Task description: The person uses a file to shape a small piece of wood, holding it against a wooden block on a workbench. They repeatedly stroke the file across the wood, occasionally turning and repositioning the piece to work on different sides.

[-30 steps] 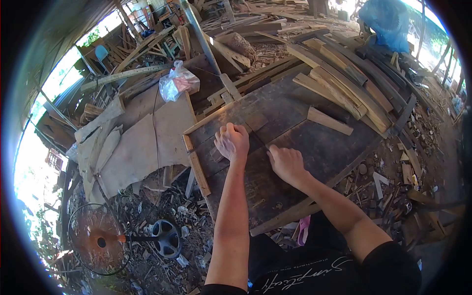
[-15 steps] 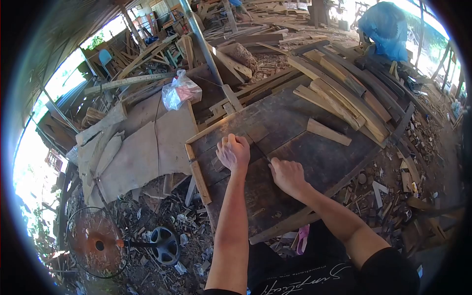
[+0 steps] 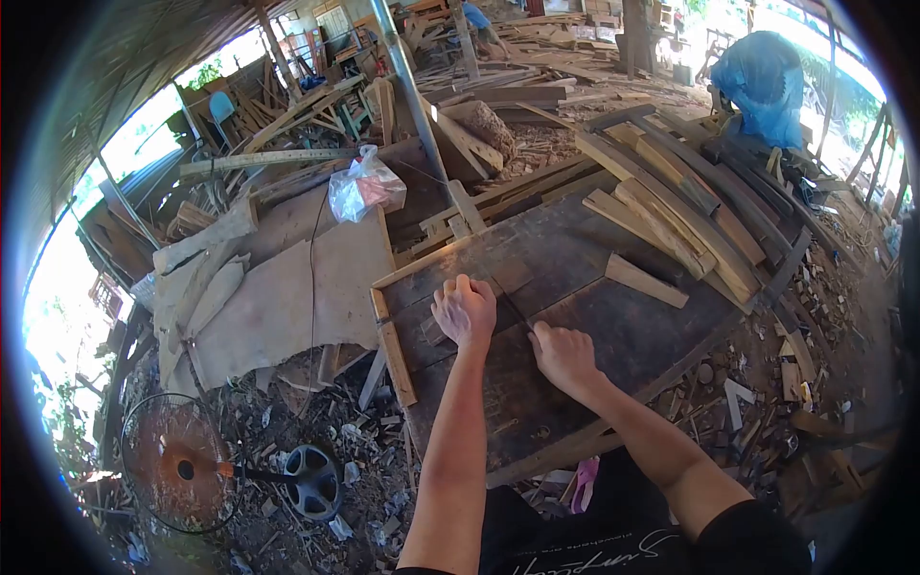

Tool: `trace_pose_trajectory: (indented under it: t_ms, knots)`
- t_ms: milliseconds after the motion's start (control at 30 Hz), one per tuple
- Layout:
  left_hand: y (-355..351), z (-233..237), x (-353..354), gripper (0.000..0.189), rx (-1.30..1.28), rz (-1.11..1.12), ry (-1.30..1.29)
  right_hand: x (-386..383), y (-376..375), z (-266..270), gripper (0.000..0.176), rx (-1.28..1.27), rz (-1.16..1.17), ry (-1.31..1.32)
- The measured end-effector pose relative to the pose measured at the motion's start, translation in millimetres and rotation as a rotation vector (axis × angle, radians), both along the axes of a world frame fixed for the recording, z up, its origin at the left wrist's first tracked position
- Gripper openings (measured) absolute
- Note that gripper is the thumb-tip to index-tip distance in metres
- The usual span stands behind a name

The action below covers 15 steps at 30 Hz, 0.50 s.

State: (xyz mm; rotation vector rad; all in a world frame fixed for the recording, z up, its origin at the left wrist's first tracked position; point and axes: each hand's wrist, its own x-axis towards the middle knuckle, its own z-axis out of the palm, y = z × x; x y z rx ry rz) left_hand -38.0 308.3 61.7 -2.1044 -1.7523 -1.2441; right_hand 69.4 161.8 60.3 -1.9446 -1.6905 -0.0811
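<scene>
Both of my hands rest on a dark, worn wooden table [image 3: 613,331]. My left hand [image 3: 464,311] is curled into a fist, knuckles up, pressed on the tabletop near its left side; a small grey wood piece [image 3: 431,332] shows just beside it. My right hand [image 3: 565,355] lies a little to the right and nearer to me, closed on a thin dark tool [image 3: 513,309] that slants up-left toward the left hand. What the tool's tip touches is hidden.
A loose wood block [image 3: 645,280] lies on the table's right part, with a stack of planks [image 3: 671,206] behind it. A plastic bag [image 3: 364,187], a plywood sheet [image 3: 297,287] and a metal post [image 3: 412,96] stand to the left. A fan [image 3: 182,470] lies among ground scraps.
The view has shifted, so the table and hands sit lower in the frame. Both hands keep nearly the same places and grips on the tabletop.
</scene>
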Motion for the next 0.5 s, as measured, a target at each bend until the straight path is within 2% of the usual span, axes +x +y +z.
trace_pose_trajectory:
  t_ms: [200, 333, 400, 500]
  knots:
    - [-2, 1, -1, 0.020, 0.056, 0.008, -0.003, -1, 54, -9, 0.020, 0.107, 0.035, -0.011]
    - [-2, 1, -1, 0.019, 0.033, -0.011, -0.003, 5, 3, -7, 0.019, 0.136, 0.064, -0.058]
    - [-4, 4, -1, 0.019, 0.030, -0.022, -0.010, 5, -26, 4, 0.017, -0.056, 0.031, -0.037]
    - [0, -2, -1, 0.020, 0.024, -0.018, 0.004, 1, -17, 3, 0.017, -0.048, 0.004, -0.058]
